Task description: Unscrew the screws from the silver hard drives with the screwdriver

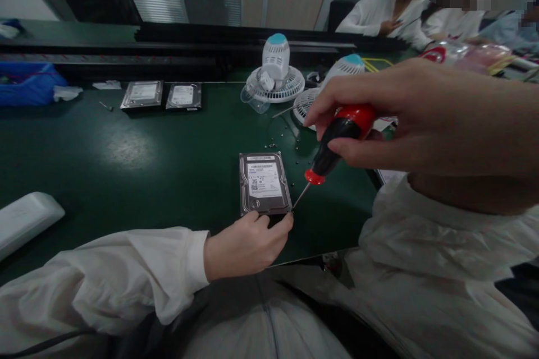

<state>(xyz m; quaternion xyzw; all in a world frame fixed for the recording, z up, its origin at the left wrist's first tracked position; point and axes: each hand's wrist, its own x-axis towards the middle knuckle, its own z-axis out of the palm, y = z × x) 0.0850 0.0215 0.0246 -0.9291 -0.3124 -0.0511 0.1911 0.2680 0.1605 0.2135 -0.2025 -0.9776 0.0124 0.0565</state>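
A hard drive (264, 182) with a white label lies label up on the green table. My left hand (248, 244) is closed at the drive's near edge, its curled fingers gripping there and the index fingertip at the near right corner. Whether a small screw is also between those fingers I cannot tell. Above and to the right, my right hand (379, 118) is wrapped round the handle of a red and black screwdriver (332, 148). The screwdriver slants down to the left, its tip by that same corner, close to the left fingertips.
Several small screws (297, 162) lie right of and behind the drive. Two more hard drives (142, 94) lie at the back left, near a blue bin (31, 84). White fans (275, 76) stand behind. A white object (29, 221) is at far left. Co-workers (379, 11) sit across, right.
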